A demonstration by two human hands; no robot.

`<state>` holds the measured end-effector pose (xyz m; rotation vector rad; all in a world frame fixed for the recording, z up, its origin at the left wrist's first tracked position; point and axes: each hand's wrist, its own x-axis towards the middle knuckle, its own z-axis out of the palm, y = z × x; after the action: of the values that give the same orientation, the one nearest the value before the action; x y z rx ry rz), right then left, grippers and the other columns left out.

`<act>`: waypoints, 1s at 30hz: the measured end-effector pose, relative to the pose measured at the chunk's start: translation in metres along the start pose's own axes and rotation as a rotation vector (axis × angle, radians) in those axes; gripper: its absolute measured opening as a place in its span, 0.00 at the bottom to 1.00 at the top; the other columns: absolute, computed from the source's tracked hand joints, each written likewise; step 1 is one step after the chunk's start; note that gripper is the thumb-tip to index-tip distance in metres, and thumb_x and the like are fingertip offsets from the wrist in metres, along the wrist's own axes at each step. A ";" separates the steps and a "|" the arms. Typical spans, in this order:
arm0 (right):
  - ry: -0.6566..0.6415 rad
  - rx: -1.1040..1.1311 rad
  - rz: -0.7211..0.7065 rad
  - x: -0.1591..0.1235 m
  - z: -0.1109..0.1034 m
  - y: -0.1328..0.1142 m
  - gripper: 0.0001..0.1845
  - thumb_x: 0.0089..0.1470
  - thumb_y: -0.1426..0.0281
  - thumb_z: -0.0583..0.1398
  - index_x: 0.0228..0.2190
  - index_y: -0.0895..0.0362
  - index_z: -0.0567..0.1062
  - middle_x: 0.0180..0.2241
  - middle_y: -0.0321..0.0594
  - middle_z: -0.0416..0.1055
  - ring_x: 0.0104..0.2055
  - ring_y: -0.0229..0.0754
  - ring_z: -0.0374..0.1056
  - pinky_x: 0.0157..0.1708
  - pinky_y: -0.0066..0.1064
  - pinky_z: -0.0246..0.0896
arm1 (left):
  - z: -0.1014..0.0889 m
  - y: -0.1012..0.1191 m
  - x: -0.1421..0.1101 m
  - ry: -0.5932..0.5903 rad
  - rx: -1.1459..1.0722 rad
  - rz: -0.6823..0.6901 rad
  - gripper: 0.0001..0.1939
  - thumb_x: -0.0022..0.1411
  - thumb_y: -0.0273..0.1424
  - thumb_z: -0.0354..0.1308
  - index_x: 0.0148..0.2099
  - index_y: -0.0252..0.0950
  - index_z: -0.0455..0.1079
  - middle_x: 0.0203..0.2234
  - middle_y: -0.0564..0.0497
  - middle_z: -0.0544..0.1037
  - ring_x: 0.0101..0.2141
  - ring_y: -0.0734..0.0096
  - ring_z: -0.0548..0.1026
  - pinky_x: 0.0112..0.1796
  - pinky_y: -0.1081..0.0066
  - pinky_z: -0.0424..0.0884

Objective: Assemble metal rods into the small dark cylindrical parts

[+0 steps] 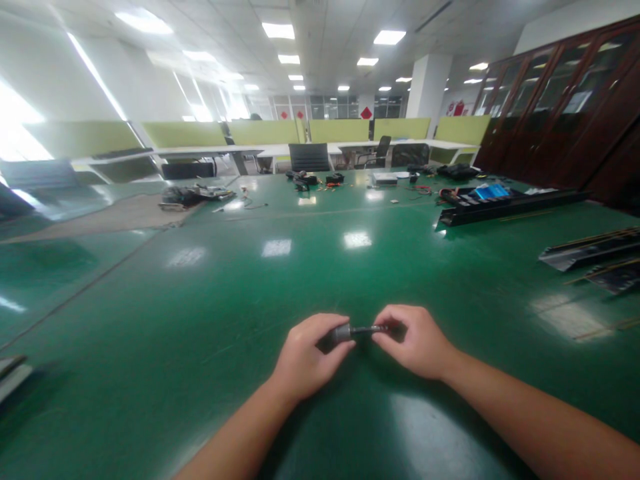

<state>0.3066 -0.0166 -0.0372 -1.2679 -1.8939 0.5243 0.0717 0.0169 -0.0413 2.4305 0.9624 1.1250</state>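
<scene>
Both my hands meet low over the green table [210, 313], near its front edge. Between them is a small dark grey part [350, 331] with a thick round end and a thin black shaft. My left hand [305, 360] is closed around the thick end. My right hand [415, 340] pinches the far tip of the shaft with thumb and fingers. The part is held just above the table surface.
Long black metal rails [505, 205] with a blue piece lie at the right, and more black strips [595, 250] sit at the far right edge. Cables, tools and small boxes [320, 179] are scattered at the back. Dark wooden cabinets [565, 100] line the right wall.
</scene>
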 end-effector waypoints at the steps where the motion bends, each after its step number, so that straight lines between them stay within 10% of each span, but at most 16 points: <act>1: -0.001 -0.002 -0.003 0.000 0.000 0.000 0.02 0.50 0.73 0.65 0.29 0.55 0.77 0.27 0.36 0.76 0.30 0.41 0.71 0.33 0.30 0.63 | 0.000 0.000 0.000 -0.002 0.001 -0.001 0.14 0.57 0.32 0.66 0.46 0.38 0.76 0.39 0.47 0.82 0.39 0.63 0.80 0.43 0.65 0.78; 30: 0.032 -0.005 -0.031 0.001 -0.003 0.000 0.02 0.50 0.73 0.65 0.29 0.55 0.77 0.27 0.35 0.76 0.29 0.40 0.71 0.32 0.30 0.62 | -0.004 -0.003 0.001 0.008 0.019 0.018 0.14 0.58 0.33 0.67 0.47 0.39 0.76 0.39 0.47 0.82 0.39 0.62 0.80 0.44 0.63 0.78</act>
<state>0.3087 -0.0162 -0.0346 -1.2416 -1.8858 0.4806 0.0673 0.0197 -0.0401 2.4563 0.9603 1.1370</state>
